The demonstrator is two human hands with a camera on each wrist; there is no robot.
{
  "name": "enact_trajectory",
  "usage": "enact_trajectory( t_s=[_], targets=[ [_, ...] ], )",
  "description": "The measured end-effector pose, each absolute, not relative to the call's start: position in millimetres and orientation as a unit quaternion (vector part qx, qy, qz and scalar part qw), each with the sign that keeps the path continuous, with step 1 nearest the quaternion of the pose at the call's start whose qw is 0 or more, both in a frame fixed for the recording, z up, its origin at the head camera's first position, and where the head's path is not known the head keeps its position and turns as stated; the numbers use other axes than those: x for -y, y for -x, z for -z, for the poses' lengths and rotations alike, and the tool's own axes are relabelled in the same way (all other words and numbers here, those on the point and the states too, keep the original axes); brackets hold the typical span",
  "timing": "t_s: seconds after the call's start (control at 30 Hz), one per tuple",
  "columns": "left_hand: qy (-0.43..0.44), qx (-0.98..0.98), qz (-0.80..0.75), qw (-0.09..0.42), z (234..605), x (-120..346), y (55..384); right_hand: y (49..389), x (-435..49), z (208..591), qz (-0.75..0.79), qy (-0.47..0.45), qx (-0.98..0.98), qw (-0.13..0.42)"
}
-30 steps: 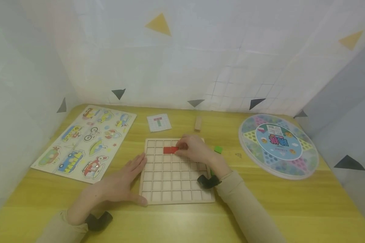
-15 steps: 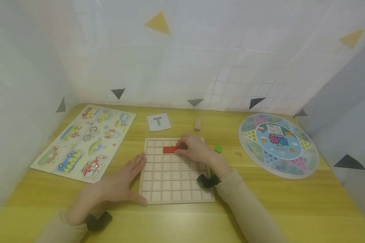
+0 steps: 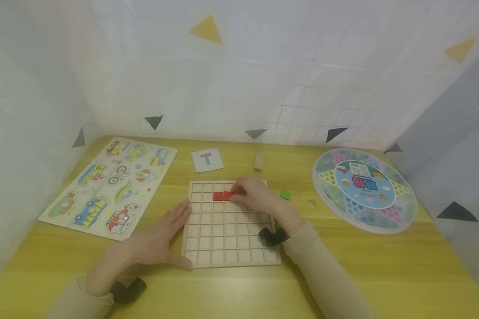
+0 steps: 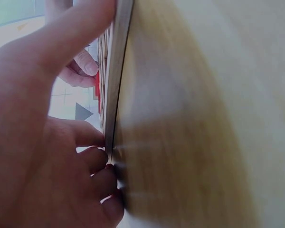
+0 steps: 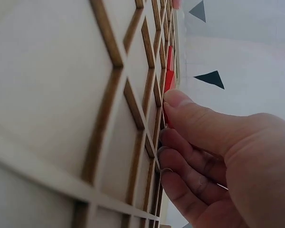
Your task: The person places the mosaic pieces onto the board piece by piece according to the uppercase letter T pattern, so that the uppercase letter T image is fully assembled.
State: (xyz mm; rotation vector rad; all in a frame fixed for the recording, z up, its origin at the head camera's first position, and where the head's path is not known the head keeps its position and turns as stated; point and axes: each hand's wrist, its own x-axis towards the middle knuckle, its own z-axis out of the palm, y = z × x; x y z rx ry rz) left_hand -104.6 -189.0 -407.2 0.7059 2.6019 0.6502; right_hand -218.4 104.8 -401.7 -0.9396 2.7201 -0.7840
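Note:
A wooden grid board (image 3: pixel 218 230) of square cells lies on the table. Two red square tiles (image 3: pixel 218 196) sit side by side in its second row from the far edge. My right hand (image 3: pixel 256 195) pinches the right red tile between thumb and fingers, as the right wrist view shows at the red tile (image 5: pixel 169 80). Across the left side of the board my left hand (image 3: pixel 155 243) rests spread, with fingertips and thumb against the board's edge (image 4: pixel 118 71). Green blocks (image 3: pixel 285 195) lie right of the board, one partly hidden by my right wrist.
Behind the board lie a paper card (image 3: pixel 207 160) with a red and green T pattern and a small wooden block (image 3: pixel 259 161). At left is a vehicle picture puzzle (image 3: pixel 109 188); at right, a round game board (image 3: pixel 365 190). Pale cloth walls (image 3: pixel 239 79) enclose the table.
The head view has shifted very slightly. Both hands and the red tiles stay in the same places on the board.

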Motion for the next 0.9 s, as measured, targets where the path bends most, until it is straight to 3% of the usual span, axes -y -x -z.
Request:
enact_trajectory(
  t_s=[0.9],
  targets=[
    [-0.254,-0.920,-0.234,0.185,404.1,187.7,103.9,212.1,-105.0,393.7,0.234,0.307,-0.917,0.101]
  ],
)
